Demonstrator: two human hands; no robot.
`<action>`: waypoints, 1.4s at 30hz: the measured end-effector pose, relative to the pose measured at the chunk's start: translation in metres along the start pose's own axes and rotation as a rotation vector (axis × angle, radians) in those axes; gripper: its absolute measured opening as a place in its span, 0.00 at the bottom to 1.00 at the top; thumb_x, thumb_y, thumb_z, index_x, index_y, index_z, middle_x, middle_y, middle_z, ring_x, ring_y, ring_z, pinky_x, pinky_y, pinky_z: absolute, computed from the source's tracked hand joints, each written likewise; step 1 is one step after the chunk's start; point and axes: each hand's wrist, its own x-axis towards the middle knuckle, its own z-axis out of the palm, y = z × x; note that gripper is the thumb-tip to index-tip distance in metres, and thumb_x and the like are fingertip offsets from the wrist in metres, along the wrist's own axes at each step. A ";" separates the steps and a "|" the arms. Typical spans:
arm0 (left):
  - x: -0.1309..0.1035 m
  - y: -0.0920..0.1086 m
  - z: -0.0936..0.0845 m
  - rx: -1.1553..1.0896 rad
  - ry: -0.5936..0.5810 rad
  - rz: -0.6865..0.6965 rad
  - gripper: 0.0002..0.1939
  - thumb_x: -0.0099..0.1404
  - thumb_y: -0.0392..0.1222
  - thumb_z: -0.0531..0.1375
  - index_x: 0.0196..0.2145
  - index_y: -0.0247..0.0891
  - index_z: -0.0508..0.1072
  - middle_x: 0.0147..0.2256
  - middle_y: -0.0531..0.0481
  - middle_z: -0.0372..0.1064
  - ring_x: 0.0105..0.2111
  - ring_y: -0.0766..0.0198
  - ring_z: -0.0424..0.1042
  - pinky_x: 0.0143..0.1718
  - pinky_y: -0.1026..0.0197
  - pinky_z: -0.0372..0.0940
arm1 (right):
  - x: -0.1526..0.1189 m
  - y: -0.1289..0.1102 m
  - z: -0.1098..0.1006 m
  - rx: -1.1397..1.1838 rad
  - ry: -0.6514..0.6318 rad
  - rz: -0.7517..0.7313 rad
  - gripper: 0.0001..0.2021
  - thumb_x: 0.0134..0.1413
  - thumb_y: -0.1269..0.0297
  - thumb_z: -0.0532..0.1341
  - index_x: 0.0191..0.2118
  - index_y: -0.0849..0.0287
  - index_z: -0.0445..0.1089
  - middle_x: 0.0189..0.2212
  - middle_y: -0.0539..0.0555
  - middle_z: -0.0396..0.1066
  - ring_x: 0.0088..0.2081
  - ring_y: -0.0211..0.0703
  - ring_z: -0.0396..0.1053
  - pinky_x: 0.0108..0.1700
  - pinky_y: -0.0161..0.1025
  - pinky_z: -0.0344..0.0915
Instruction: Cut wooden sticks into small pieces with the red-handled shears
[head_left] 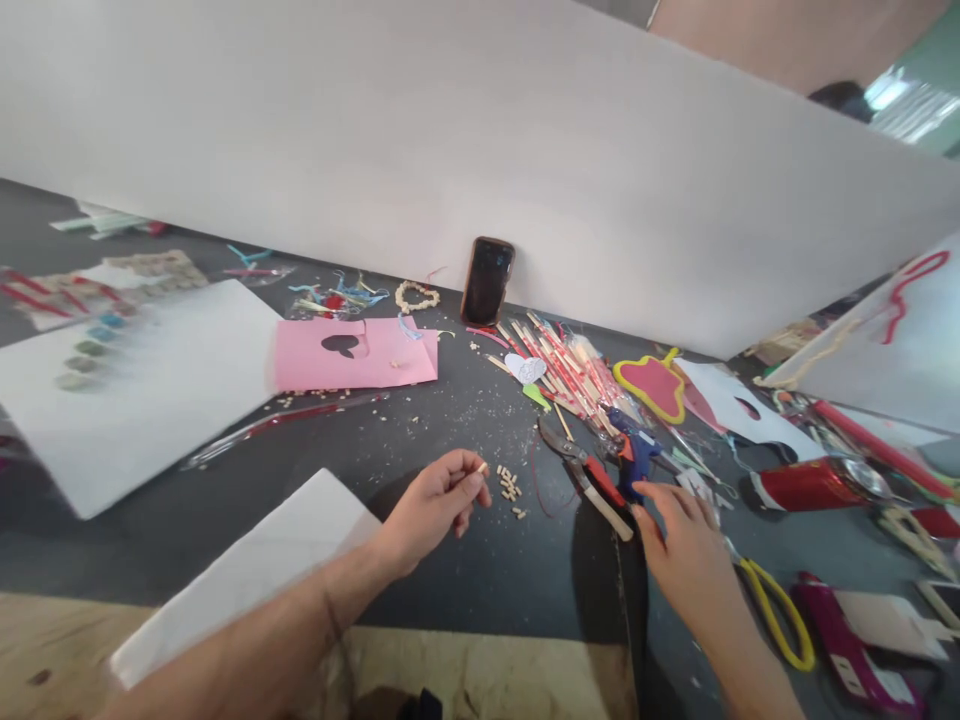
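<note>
My left hand (442, 500) pinches a small pale wooden piece (482, 468) between thumb and fingertips, just left of a little pile of similar cut pieces (509, 484). At the right, my right hand (679, 535) has its fingers apart, close to the handle end of a blue glue gun (637, 450); whether it touches the gun is unclear. Pliers (589, 472) with red and pale handles lie between the hands, jaws toward the upper left. Behind them is a bundle of wooden sticks in red-marked wrappers (562, 365).
A phone (487, 282) leans on the white partition (375, 140). Pink paper (315, 360) and a white board (172, 400) lie left, a white block (255, 570) under my left forearm. A red can (817, 484), yellow-handled scissors (776, 610) and a magenta tool (847, 640) are right.
</note>
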 end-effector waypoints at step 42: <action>0.002 -0.001 -0.001 -0.039 -0.017 -0.013 0.11 0.60 0.47 0.54 0.36 0.37 0.62 0.27 0.54 0.64 0.17 0.75 0.57 0.17 0.71 0.55 | 0.031 -0.104 0.022 0.331 -0.284 -0.234 0.05 0.53 0.67 0.55 0.29 0.56 0.67 0.30 0.53 0.68 0.35 0.44 0.65 0.38 0.41 0.61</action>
